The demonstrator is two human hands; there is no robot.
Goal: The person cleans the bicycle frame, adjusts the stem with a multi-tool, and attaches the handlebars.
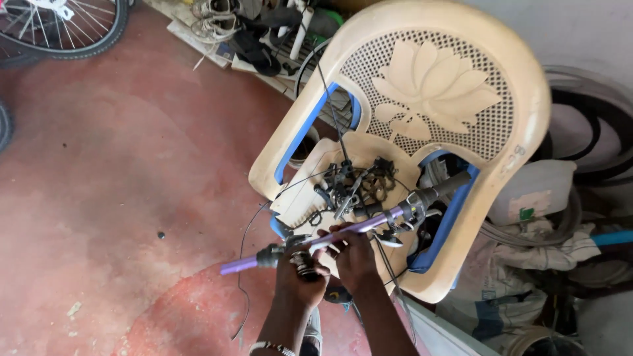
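While both hands grip the purple handlebar (343,231) over the chair (461,99), the left hand (300,273) closes on the bar beside a dark fitting (270,256) and the right hand (353,254) clasps mid-bar. Judgement: steady the bar firmly; keep cables (245,264) clear of fingers.
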